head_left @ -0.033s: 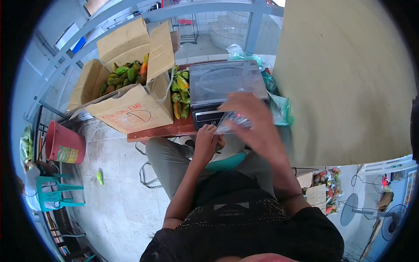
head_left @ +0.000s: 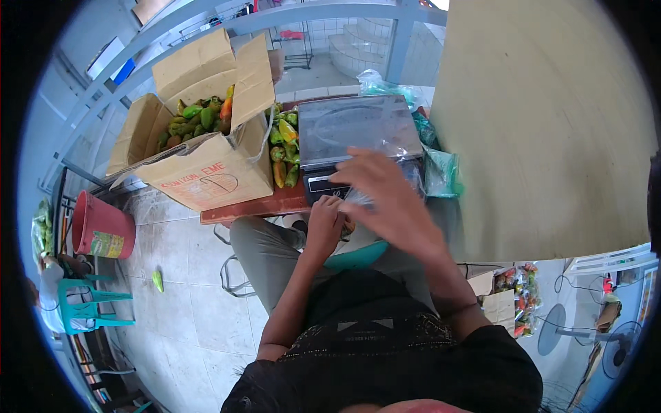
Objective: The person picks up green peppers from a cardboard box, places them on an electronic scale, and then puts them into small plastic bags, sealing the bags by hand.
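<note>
My left hand (head_left: 325,219) is closed at the near edge of the scale, its fingers gripping a clear plastic bag (head_left: 359,195). Something greenish-brown shows just under these fingers, too hidden to name. Above the bag hovers my right hand (head_left: 391,203), somewhat blurred, with thumb and fingers apart; nothing shows in its grasp. Partly behind the right hand stands the scale (head_left: 354,127), with a flat grey top and a dark front panel. Green and orange peppers (head_left: 285,148) lie along its left side.
A cardboard box (head_left: 213,172) of peppers stands left on the reddish-brown bench (head_left: 255,208). Plastic bags (head_left: 441,172) lie right of the scale, beside a large beige panel (head_left: 544,131). A red bucket (head_left: 103,224), a teal chair (head_left: 93,303) and a loose pepper (head_left: 158,280) are on the floor.
My right hand has shifted slightly left and toward me over the plastic bag. My left hand stays nearly in place.
</note>
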Motion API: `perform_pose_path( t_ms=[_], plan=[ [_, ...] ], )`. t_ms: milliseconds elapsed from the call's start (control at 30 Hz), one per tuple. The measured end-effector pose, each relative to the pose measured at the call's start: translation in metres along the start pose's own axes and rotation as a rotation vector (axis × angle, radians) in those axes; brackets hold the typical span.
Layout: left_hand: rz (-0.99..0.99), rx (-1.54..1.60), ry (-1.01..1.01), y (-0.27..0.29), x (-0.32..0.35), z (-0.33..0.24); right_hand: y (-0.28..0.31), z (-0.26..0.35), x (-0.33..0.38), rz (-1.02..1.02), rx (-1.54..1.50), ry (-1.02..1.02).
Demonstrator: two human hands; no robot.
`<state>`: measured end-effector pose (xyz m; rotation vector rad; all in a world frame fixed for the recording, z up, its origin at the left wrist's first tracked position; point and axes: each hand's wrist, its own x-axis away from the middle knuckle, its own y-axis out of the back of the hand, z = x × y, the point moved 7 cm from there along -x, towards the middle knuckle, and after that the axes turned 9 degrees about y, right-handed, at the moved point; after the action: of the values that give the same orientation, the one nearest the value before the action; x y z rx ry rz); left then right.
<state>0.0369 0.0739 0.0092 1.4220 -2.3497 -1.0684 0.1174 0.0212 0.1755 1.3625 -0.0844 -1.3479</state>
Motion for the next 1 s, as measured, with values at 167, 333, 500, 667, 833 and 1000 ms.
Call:
perform_pose_path(
  t_ms=[167, 333, 500, 667, 833, 1000],
  plan=[
    [-0.075, -0.013, -0.098, 0.018, -0.001, -0.021, -0.070, -0.038, 0.047, 0.331, 0.215, -0.061],
    [-0.038, -0.104, -0.097, 0.033, 0.005, -0.024, -0.068, -0.057, 0.074, 0.380, -0.026, -0.274],
    [0.024, -0.176, -0.151, 0.045, 0.019, -0.047, -0.046, -0.029, 0.070, 0.427, -0.331, -0.233],
    [0.188, -0.077, -0.222, 0.048, 0.032, -0.063, -0.015, -0.020, 0.072, 0.557, -0.344, -0.242],
    [0.307, 0.338, -0.167, 0.068, 0.031, -0.090, 0.000, -0.045, 0.060, 0.484, -0.473, -0.190],
    [0.300, 0.827, 0.104, 0.054, 0.010, -0.090, -0.057, -0.106, 0.076, 0.282, -1.033, -0.382]
  ],
)
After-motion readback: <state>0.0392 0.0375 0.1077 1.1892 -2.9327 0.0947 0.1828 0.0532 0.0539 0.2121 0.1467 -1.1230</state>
